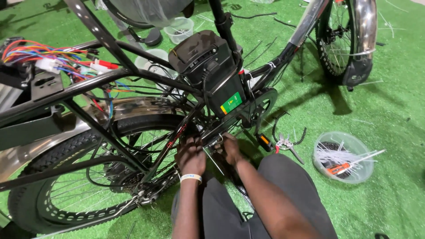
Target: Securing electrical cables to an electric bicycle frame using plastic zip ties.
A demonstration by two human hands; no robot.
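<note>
Both my hands are low on the black frame of an electric bicycle, just behind the pedal crank. My left hand (191, 156), with a white wristband, has its fingers curled around a frame tube beside the rear wheel (66, 177). My right hand (230, 148) grips the same spot from the other side, next to a thin white cable tie (212, 158). Above them sits the black battery pack (208, 66) with a green and yellow label. What lies under the fingers is hidden.
A bundle of coloured wires (40, 55) hangs at the upper left over the rear rack. A clear bowl (343, 156) of white cable ties with an orange-handled tool rests on green turf at right. Red-handled cutters (285, 145) lie near the pedal (264, 141). A second wheel (349, 40) stands top right.
</note>
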